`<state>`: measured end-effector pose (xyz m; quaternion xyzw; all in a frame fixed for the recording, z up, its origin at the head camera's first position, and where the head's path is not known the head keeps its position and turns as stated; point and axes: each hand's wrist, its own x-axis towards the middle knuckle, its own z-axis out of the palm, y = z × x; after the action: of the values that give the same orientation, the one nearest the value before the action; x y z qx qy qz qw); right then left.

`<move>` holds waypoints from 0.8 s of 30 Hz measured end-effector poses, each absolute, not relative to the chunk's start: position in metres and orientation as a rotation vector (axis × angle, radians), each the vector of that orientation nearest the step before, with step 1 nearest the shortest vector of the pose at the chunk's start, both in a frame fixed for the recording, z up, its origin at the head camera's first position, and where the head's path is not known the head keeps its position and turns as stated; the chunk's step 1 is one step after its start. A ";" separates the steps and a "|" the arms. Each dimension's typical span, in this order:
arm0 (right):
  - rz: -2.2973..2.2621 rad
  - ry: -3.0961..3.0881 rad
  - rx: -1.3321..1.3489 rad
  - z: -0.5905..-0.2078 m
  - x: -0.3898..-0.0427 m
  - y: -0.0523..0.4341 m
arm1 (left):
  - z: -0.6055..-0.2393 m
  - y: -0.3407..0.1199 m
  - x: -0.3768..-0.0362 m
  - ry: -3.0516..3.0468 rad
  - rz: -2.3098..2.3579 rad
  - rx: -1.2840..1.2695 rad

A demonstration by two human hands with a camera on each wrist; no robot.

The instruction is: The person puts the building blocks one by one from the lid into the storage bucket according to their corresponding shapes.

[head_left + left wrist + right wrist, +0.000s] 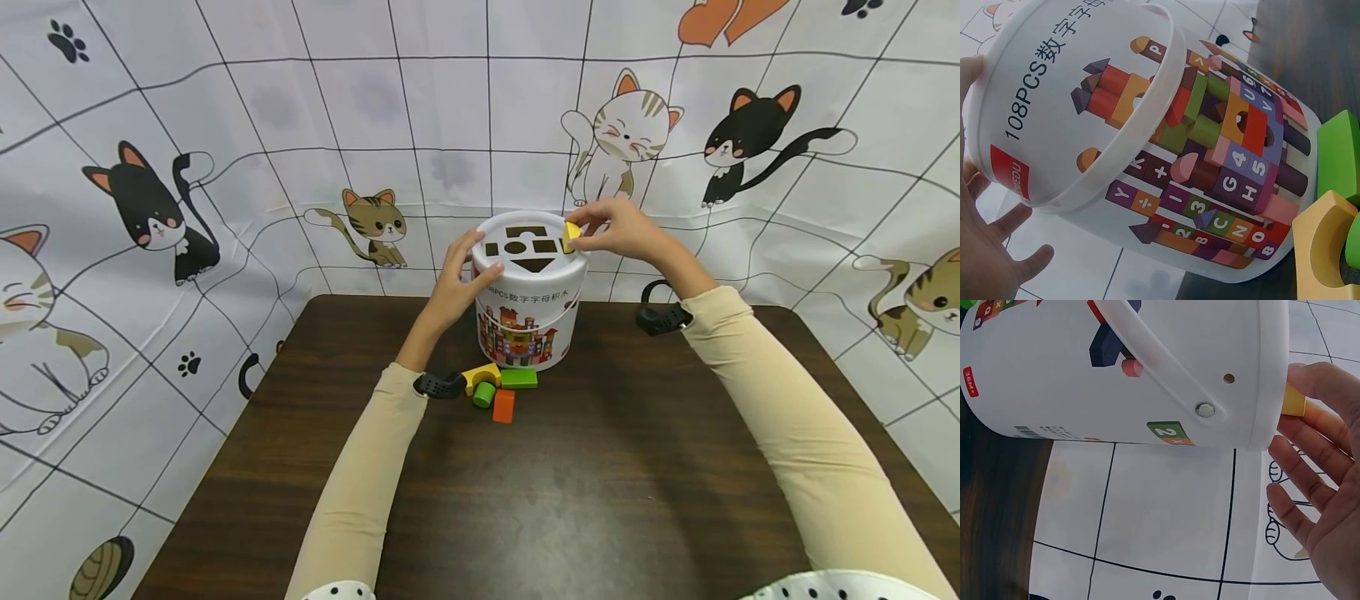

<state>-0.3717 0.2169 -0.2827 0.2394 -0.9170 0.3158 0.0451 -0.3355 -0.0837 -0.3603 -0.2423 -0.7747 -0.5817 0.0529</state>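
A white lidded bucket [527, 321] printed with colourful blocks stands upright at the table's back; its lid [498, 229] has several shaped holes. My left hand [456, 279] rests with spread fingers against the bucket's left side and lid rim; in the left wrist view those fingers look fairly straight. Between thumb and fingers my right hand [618, 232] pinches a yellow block [571, 235] at the lid's right edge, over a slot there. How far it sits in the slot cannot be told. Most of this block is hidden in the right wrist view.
In front of the bucket lie a yellow arch block [482, 376], a green rectangular block [519, 379], a green cylinder [483, 394] and an orange block [504, 407]. They rest on a dark wooden table [570, 500]. Behind it hangs a cat-print sheet [450, 108].
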 end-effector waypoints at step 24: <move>1.015 -2.834 0.694 -0.283 -0.371 0.214 | -0.370 -0.084 -0.345 -2.361 -1.763 -0.724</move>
<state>-0.3711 0.2139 -0.2829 0.2247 -0.9170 0.3285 0.0260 -0.3452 -0.0835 -0.3701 -0.2383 -0.7770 -0.5801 0.0538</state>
